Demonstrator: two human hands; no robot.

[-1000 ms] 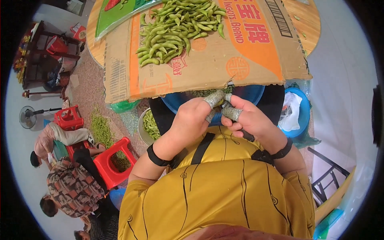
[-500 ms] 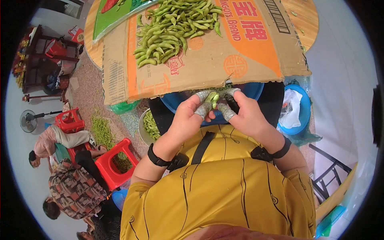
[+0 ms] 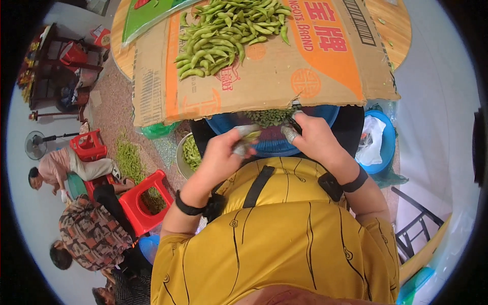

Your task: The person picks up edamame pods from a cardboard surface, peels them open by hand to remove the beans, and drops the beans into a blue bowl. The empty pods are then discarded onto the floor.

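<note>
My left hand (image 3: pixel 226 151), fingertips wrapped in grey covers, pinches a blurred green soybean pod (image 3: pixel 250 136) over the left side of a blue basin (image 3: pixel 277 148). To the right of it, my right hand (image 3: pixel 316 137) hangs over the same basin with grey-covered fingers bent together. Something dark shows between those fingers, too small to make out. Shelled green beans (image 3: pixel 274 117) lie in the basin, partly hidden by the cardboard edge. Ahead of my hands, a pile of whole soybean pods (image 3: pixel 223 40) rests on a flattened cardboard sheet (image 3: pixel 264 94).
The cardboard lies on a round wooden table (image 3: pixel 394 30). A bowl of green pods (image 3: pixel 184 170) stands left of the basin, a blue tub with a white bag (image 3: pixel 373 145) to the right. Red stools (image 3: pixel 147 203) and seated people (image 3: pixel 94 234) are at the left.
My hands have moved apart from their meeting place over the basin. The left one went left and down with the pod. More of the beans in the basin shows between them.
</note>
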